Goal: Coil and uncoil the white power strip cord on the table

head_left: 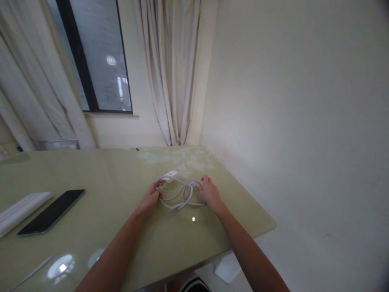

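Note:
A white power strip point(169, 175) lies on the glossy pale-green table point(121, 227), its white cable point(180, 196) looped in coils between my hands. My left hand point(151, 198) is closed round the left side of the coil, fingers curled over the cable just below the strip. My right hand point(209, 192) rests on the right side of the coil, fingertips pinched on the cable near its plug end.
A dark phone point(51, 211) lies face up at the left, beside a white ribbed object point(21, 211). The table's right edge runs close to my right arm, with a white wall beyond. Curtains point(173, 69) and a window point(97, 56) are behind the table.

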`<state>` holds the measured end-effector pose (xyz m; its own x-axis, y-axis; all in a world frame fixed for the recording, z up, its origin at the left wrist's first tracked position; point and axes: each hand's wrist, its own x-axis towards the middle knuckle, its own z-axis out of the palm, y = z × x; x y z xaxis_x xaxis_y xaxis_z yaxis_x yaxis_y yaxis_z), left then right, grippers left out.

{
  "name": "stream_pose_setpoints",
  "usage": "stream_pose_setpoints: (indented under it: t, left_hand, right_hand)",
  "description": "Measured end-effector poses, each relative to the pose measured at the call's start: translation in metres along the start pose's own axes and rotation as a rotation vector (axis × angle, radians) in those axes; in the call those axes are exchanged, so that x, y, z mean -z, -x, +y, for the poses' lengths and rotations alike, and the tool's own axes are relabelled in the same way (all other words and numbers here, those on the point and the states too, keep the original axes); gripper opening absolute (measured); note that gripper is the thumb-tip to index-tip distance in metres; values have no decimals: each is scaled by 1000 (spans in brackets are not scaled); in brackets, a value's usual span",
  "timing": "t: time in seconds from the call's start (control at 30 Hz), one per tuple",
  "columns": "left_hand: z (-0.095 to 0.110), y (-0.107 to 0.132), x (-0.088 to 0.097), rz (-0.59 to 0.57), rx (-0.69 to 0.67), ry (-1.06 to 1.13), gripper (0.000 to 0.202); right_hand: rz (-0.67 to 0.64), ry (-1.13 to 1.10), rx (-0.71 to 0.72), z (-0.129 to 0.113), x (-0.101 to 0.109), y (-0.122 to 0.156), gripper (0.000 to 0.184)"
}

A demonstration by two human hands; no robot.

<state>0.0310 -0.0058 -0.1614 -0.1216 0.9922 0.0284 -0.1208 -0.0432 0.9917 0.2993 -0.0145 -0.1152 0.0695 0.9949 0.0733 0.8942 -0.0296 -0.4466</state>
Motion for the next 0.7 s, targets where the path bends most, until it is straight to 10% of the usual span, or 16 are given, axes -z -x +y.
stream_pose_setpoints:
  t: [0.2,0.33,0.53,0.7]
  left_hand:
    - [3,0,-9,0,65,301,50]
    - [5,-1,-8,32,105,431,48]
    - [11,-7,5,75,251,544,32]
    - [27,-6,19,71,365,659,27]
  right_hand:
    - [-58,-301,-16,1,-22,-43,21]
    - [-64,-626,-3,-6,-34,-70,46]
    - [-256,-1089,79,2,-31,-61,75]
    - [-236,-1611,23,9,-25,-52,55]
